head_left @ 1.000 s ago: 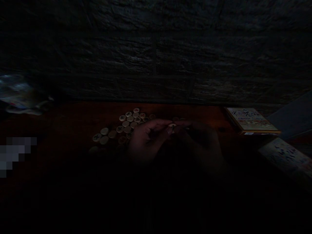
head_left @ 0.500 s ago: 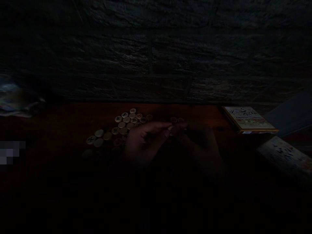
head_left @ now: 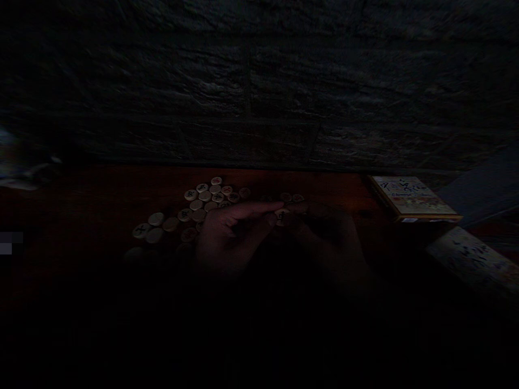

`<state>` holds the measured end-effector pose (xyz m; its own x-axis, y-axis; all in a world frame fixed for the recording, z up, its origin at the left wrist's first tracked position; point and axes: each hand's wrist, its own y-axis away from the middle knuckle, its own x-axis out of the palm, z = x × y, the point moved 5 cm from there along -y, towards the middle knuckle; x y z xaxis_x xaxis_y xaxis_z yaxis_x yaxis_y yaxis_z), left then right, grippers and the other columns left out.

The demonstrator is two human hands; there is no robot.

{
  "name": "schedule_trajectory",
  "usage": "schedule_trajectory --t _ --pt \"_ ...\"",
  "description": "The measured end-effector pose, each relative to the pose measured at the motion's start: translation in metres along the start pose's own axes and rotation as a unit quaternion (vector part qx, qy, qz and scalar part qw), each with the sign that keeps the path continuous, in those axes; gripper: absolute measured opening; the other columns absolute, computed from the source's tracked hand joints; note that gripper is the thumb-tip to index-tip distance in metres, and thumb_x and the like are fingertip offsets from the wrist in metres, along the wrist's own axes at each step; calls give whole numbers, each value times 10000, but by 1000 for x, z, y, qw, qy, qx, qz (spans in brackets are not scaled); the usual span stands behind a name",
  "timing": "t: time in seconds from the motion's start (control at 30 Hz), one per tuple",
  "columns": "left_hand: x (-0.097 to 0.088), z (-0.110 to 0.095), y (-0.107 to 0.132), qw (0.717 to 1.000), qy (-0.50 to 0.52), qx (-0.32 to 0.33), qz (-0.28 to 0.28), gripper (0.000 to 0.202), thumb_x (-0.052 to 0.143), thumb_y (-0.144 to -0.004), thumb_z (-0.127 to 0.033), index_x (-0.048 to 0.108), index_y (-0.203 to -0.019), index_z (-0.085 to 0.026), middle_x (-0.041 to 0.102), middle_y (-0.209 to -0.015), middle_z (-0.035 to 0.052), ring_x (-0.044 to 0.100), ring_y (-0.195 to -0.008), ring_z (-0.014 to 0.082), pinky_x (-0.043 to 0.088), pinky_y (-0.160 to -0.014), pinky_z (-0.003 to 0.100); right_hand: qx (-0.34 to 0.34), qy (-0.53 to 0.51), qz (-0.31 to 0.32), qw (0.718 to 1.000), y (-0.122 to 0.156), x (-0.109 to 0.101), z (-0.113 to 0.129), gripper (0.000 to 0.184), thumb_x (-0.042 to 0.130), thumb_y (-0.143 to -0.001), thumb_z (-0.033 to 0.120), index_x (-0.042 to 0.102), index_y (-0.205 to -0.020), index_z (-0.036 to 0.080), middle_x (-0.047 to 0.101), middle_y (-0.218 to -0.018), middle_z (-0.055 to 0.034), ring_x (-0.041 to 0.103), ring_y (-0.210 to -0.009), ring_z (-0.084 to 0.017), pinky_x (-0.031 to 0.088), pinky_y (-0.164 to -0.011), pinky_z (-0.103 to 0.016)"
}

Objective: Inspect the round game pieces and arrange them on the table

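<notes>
Between my two hands is a round Chinese chess piece (head_left: pixel 280 217) with a dark character on its face. My left hand (head_left: pixel 231 232) is closed, its thumb and forefinger at the piece's left side. From the other side my right hand (head_left: pixel 324 229) meets it with thumb and fingers, dim in the shadow. Many more Chinese chess pieces (head_left: pixel 204 195) lie spread over the table left of and behind my left hand, some face up with red or dark characters, some blank side up. Two pieces (head_left: pixel 298 198) lie just beyond my fingertips.
A Chinese chess box (head_left: pixel 417 197) lies at the right on the reddish wooden table (head_left: pixel 109 189), and a second printed panel (head_left: pixel 474 254) slants below it. Behind runs a dark stone wall (head_left: pixel 251 97). A blurred shiny bundle (head_left: pixel 20 167) is at the far left.
The chess piece between my fingers has turned so its dark character now shows. My left hand has shifted slightly left in view, as have the loose pieces.
</notes>
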<state>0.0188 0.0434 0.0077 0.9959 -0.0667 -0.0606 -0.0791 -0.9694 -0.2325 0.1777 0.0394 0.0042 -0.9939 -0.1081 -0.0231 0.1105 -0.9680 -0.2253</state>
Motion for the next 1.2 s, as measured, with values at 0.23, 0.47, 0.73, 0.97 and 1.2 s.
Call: schedule_trajectory --t 0.23,0.47,0.73,0.97,1.2 --pt "-3 -3 3 999 -31 9 32 182 733 -929 -246 826 -1085 -261 824 -1110 29 801 -1000 255 686 -847 343 -12 -40 -1 999 -2 0 -5 101 827 -843 318 798 -885 230 770 -893 -22 730 -833 -168 604 -750 -284" --pt "4 4 4 998 45 -9 38 241 798 -873 -234 811 -1113 -251 830 -1088 38 810 -956 239 684 -865 340 -5 -21 3 1000 -2 -1 0 149 789 -883 391 829 -885 248 761 -802 -12 712 -766 -156 586 -712 -272" --pt "4 6 0 996 77 -31 31 207 791 -869 -214 818 -1073 -239 833 -1062 50 819 -894 248 704 -815 373 -7 -16 -3 1000 -2 -1 0 183 755 -898 425 832 -917 260 775 -927 -34 725 -905 -196 589 -766 -301" --pt "4 3 2 995 92 -32 25 173 764 -878 -178 840 -1015 -252 837 -1039 36 815 -927 260 707 -796 362 -14 -18 0 1000 -5 0 -1 239 872 -774 451 798 -842 233 760 -889 -29 722 -852 -187 607 -778 -315" --pt "4 5 1 989 134 -59 24 149 772 -861 -226 845 -991 -230 844 -910 36 819 -844 243 704 -778 351 -16 -14 8 1000 -2 -1 -3 106 860 -819 333 847 -922 311 808 -914 2 758 -831 -165 617 -754 -273"
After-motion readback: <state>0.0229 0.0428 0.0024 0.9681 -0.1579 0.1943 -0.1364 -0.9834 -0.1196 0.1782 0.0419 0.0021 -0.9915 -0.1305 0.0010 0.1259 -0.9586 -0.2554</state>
